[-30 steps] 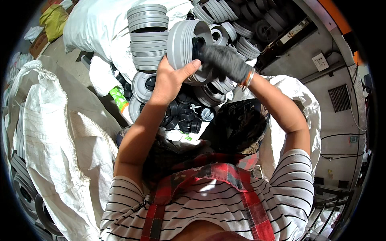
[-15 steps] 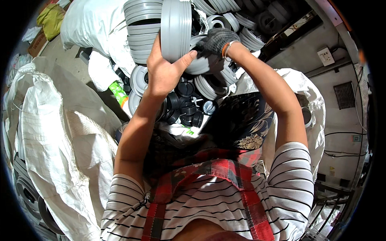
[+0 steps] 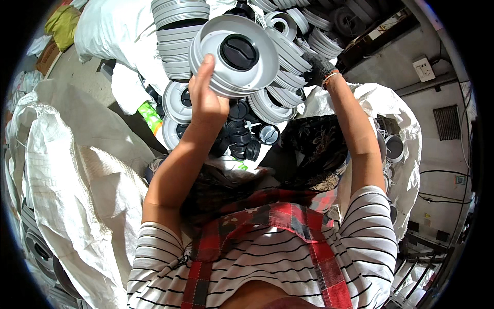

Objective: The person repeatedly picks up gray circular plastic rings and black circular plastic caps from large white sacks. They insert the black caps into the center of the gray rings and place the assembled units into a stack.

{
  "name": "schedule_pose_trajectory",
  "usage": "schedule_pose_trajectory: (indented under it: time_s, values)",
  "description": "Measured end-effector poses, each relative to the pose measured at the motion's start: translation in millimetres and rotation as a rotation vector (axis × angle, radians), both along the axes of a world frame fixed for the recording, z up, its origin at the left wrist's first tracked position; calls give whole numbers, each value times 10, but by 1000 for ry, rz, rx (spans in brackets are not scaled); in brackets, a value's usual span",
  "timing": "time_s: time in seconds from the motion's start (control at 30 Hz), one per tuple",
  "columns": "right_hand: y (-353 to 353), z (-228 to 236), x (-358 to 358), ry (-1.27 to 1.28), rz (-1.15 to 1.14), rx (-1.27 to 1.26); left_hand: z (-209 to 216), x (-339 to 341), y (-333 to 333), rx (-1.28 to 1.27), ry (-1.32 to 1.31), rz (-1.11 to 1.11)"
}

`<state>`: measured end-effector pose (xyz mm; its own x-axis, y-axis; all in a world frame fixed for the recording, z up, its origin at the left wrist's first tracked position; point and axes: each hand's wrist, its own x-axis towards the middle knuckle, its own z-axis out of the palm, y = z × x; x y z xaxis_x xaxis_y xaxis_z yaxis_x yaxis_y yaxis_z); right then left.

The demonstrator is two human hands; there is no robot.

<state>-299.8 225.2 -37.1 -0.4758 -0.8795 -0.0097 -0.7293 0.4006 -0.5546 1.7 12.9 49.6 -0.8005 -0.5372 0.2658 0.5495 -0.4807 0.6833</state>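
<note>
My bare left hand (image 3: pixel 208 95) grips a grey round plastic piece (image 3: pixel 206 38) by its near left rim, thumb on top. The piece has ridged sides and is tilted so its shallow dish faces up. At its centre sits a black round cap (image 3: pixel 239 52) with a bar across it. My right hand (image 3: pixel 320 69), in a dark grey knit glove, is at the right side of stacked grey round pieces (image 3: pixel 290 54); its fingers are dark and partly hidden. Below the held piece lie loose black caps (image 3: pixel 239 136) and grey discs (image 3: pixel 177 103), several of them.
A tall stack of grey round pieces (image 3: pixel 177 49) stands left of the held one. White woven sacks lie on both sides: a large one (image 3: pixel 72 190) at left and another (image 3: pixel 406 118) at right holding grey parts. A stuffed white sack (image 3: pixel 116 33) is at the far left.
My left hand has turned the grey piece from edge-on to face up, showing its black cap. My right hand has left it and moved right to the stacked pieces.
</note>
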Motion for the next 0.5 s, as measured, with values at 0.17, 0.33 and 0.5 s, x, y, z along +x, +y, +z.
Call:
schedule_pose_trajectory:
  time_s: [0.17,0.33,0.5]
  values:
    - [25,-139,14,-374,-162,-368,93,-165,146,335,111,-299]
    - [88,37,268,-658,-469,-464,230,-757,426,75,-45,-178]
    - [41,472,402,-1469,-581,-694,-160,-1260,413,-15,-414,-110]
